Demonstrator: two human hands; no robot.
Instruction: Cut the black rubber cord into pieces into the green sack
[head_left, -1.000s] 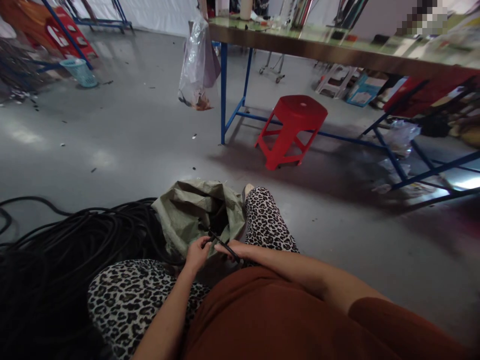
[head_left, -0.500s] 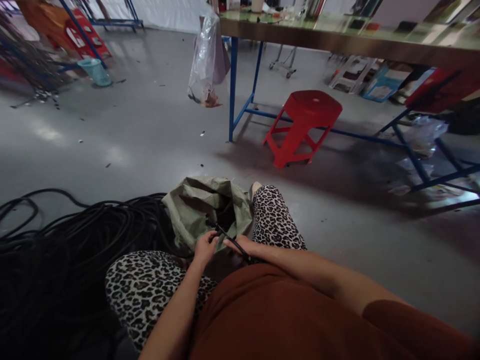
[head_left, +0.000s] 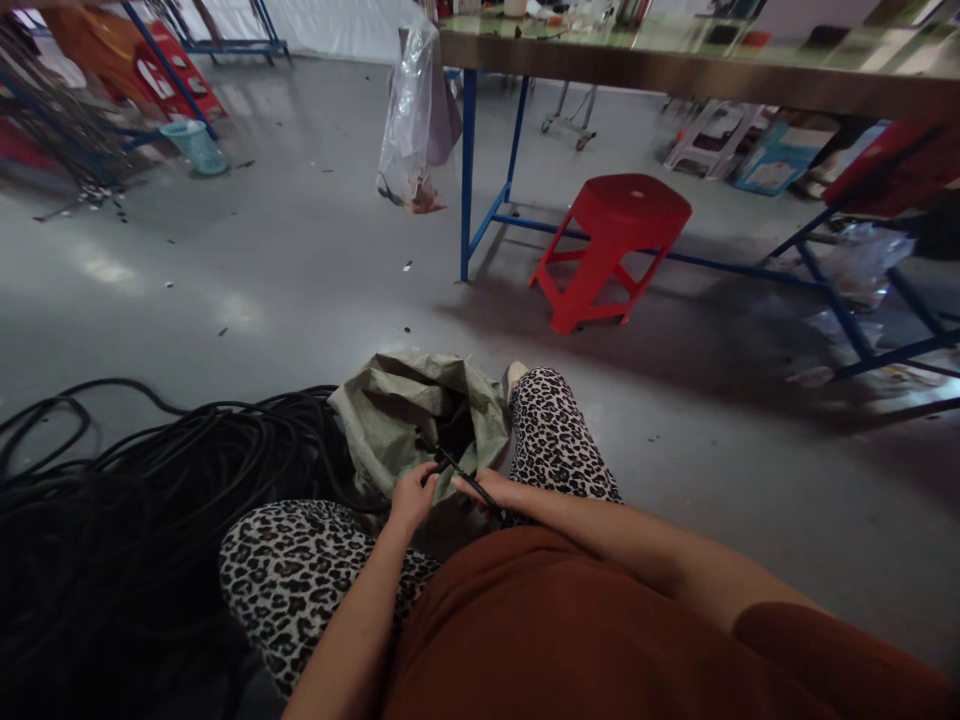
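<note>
My left hand (head_left: pixel 414 497) is closed on a short end of black cord (head_left: pixel 437 468) over the mouth of a green woven sack (head_left: pixel 360 410). Close beside it, my right hand (head_left: pixel 491 488) grips black-handled scissors (head_left: pixel 480 492), whose blades point up and left toward the cord end. Whether the blades touch the cord is too small to tell. The sack stands wide open between my legs, with dark contents inside. A big tangled heap of black cord (head_left: pixel 225 460) lies on the floor to the left.
A red plastic stool (head_left: pixel 630 205) stands ahead, by a blue-legged table (head_left: pixel 675 75). A clear plastic bag (head_left: pixel 412 130) hangs from the table's left end. Farther off are a light-blue basket (head_left: pixel 195 150) and a blue box (head_left: pixel 780 160). Small scraps dot the grey floor (head_left: pixel 300 260).
The view has shifted very slightly. Both hands keep their hold on the cord and the scissors, in nearly the same place above the sack.
</note>
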